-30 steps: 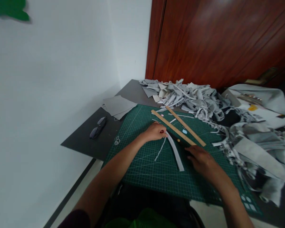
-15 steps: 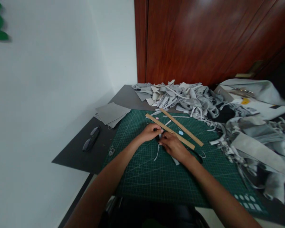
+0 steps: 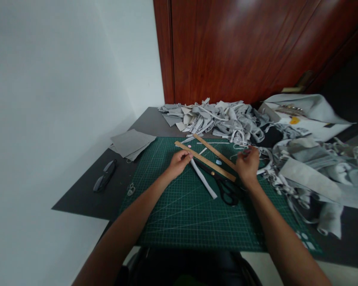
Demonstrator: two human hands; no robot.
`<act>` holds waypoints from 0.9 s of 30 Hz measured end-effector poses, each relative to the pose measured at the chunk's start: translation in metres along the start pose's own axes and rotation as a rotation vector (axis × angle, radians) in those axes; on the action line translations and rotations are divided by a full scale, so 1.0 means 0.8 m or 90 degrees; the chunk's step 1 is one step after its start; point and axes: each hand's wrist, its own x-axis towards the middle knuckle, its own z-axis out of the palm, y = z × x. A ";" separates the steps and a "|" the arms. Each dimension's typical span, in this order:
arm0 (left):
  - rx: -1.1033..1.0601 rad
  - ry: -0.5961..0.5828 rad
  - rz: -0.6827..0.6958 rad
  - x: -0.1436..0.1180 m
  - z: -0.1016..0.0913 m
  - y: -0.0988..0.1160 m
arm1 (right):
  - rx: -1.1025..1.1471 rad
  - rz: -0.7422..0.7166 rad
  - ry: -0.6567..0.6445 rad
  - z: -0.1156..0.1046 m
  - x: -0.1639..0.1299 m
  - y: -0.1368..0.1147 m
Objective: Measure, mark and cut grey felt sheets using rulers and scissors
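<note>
My left hand (image 3: 179, 163) pinches the upper end of a narrow light grey fabric strip (image 3: 203, 178), whose free end slants down over the green cutting mat (image 3: 179, 214). Black-handled scissors (image 3: 228, 192) lie to the right of that strip, with a wooden ruler (image 3: 210, 162) beside their blades. Over the mat's right side, near the scrap pile, is my right hand (image 3: 248, 165), its fingers drawn together. Whatever they hold is too small or hidden to make out. A second wooden ruler (image 3: 214, 151) runs toward this hand.
Heaped grey fabric scraps (image 3: 209, 117) line the back, and more scraps (image 3: 313, 178) cover the right side. A white box (image 3: 304, 117) stands at the back right. Flat grey sheets (image 3: 133, 143) and dark glasses (image 3: 105, 174) lie on the left.
My right hand has moved away from my left, up and right toward the scraps. The thin curled strip below my hands is gone from there, and the scissors and wider strip now show.
</note>
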 end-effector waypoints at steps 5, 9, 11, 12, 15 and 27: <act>-0.107 0.020 -0.064 -0.005 0.001 0.002 | -0.017 -0.209 -0.249 0.000 -0.034 -0.037; -0.176 0.052 -0.087 -0.002 -0.008 0.002 | -0.160 -0.315 -0.399 0.003 -0.070 -0.070; -0.201 0.063 -0.096 -0.001 -0.011 0.002 | -0.225 -0.324 -0.439 0.007 -0.080 -0.075; -0.211 0.066 -0.101 0.000 -0.012 0.002 | -0.246 -0.325 -0.451 0.009 -0.082 -0.074; -0.237 0.058 -0.114 -0.002 -0.009 0.006 | -0.275 -0.332 -0.452 0.011 -0.076 -0.065; -0.273 0.007 -0.096 -0.018 0.016 0.032 | 0.346 -0.104 -0.488 0.011 -0.083 -0.082</act>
